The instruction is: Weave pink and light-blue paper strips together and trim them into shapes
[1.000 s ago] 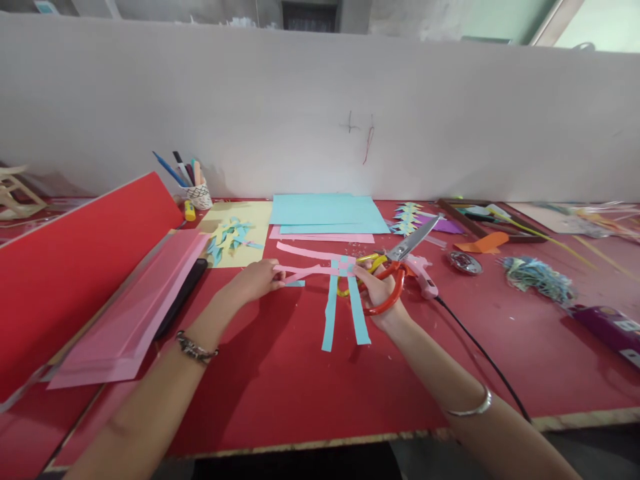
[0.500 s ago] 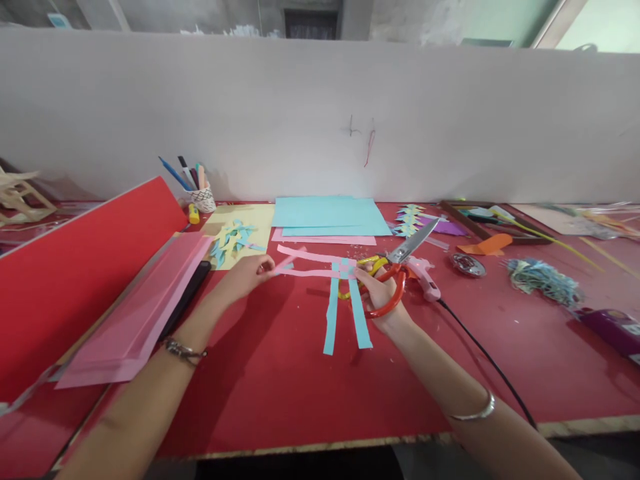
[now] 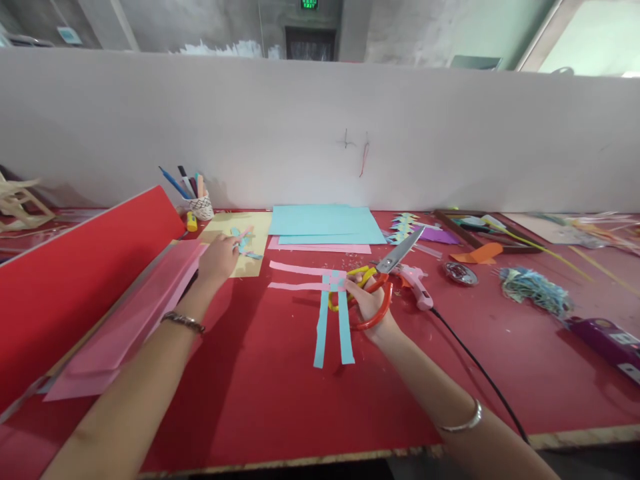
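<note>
My right hand point(image 3: 373, 303) is closed on a pair of scissors point(image 3: 401, 248) with red and yellow handles, blades pointing up and right. The same hand pinches the woven paper strips point(image 3: 333, 279) by their checked centre. Two pink strips stick out to the left, and two light blue ones hang toward me. On the left, my left hand point(image 3: 216, 261) is at the small heap of paper scraps point(image 3: 244, 245) on a pale yellow sheet point(image 3: 253, 267). Its back faces me and its fingertips are mostly hidden, so their grip is unclear.
Blue paper sheets point(image 3: 320, 223) lie at the back against the white partition point(image 3: 300, 133). Right of the scissors are a pink glue gun point(image 3: 416, 283) with a black cord and a shredded-paper bundle point(image 3: 535, 290). Pink sheets point(image 3: 115, 333) and a red board point(image 3: 100, 273) flank my left arm.
My left hand has moved left, from beside the pink strips to the scraps on the yellow sheet, carrying a pink paper piece. My right hand keeps its hold. The view has tilted up slightly.
</note>
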### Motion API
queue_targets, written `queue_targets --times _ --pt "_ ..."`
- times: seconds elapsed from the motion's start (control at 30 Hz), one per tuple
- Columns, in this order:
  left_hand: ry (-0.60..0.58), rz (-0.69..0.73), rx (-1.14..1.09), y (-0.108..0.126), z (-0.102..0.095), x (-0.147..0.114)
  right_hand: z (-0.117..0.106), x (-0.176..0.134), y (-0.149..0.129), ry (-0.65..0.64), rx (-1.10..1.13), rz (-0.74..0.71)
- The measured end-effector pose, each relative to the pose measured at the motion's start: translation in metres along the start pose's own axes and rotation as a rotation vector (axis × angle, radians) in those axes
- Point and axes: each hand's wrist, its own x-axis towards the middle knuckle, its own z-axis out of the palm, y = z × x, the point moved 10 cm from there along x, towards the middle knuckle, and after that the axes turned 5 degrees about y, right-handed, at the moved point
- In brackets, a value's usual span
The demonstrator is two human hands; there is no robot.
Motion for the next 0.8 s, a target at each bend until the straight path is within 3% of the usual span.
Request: queue_targets --times 0.13,0.3,0.37,0.47,0.57,0.7,0.8 --pt "-0.154 0.028 -0.122 0.009 0.017 -0.026 0.000 0.001 0.000 -0.010 0.005 -0.049" --pt "-0.490 0.104 -0.325 0.040 0.044 -0.077 -0.002 0.002 0.004 -0.009 -0.040 -0.082" --pt "-0.741 0.184 -0.657 0.072 0.053 -0.107 0.000 0.000 0.003 -0.014 -0.083 -0.110" --pt "-0.911 0.131 -1.071 0.101 0.058 -0.130 0.004 -0.005 0.002 -0.028 -0.147 -0.133" --pt "-0.910 -0.015 -1.271 0.109 0.071 -0.134 0.012 -0.010 0.002 -0.072 -0.195 -0.144" --pt "-0.715 -0.200 -1.154 0.091 0.084 -0.125 0.021 -0.015 0.002 -0.155 -0.248 -0.168" --pt "-0.618 -0.168 -1.059 0.083 0.077 -0.119 0.027 -0.019 0.004 -0.228 -0.327 -0.170"
